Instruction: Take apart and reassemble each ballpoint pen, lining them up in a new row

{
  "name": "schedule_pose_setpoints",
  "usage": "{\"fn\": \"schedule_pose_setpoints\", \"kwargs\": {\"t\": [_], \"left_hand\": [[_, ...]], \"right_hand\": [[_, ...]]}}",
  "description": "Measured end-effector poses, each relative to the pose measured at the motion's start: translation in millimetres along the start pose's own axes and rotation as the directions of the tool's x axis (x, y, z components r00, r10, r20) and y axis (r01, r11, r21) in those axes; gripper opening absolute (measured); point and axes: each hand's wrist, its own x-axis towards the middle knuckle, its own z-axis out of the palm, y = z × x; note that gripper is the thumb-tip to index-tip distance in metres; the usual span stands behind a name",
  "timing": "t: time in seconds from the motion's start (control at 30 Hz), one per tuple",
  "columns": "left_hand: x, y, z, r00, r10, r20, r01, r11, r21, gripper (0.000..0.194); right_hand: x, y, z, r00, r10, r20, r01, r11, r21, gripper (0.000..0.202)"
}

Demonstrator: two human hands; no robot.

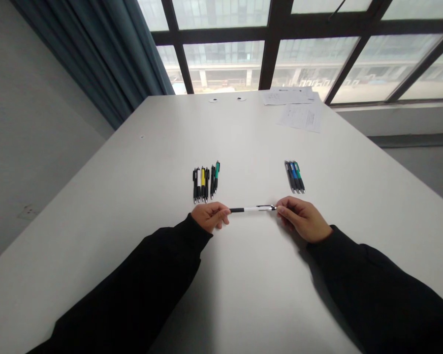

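While both hands (256,215) hold the white pen (251,209), other pens (203,184) lie beyond.

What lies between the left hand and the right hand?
A white pen, as the head view shows: the left hand pinches its black grip end, the right hand its clip end.

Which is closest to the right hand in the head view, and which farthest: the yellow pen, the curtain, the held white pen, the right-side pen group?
From the right hand:
1. held white pen, at its fingertips
2. right-side pen group, just beyond it
3. yellow pen, in the left group
4. curtain, far left, past the table
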Motion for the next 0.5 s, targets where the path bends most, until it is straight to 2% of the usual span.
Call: {"fn": "schedule_pose_setpoints", "kwargs": {"t": [0.5], "left_hand": [[-1.0,1.4,0.1,1.0,-0.017,0.022,0.016,0.999,0.035,0.04]], "right_hand": [[-0.5,-4.4,-0.5,1.0,-0.027,0.015,0.028,0.993,-0.112,0.034]]}}
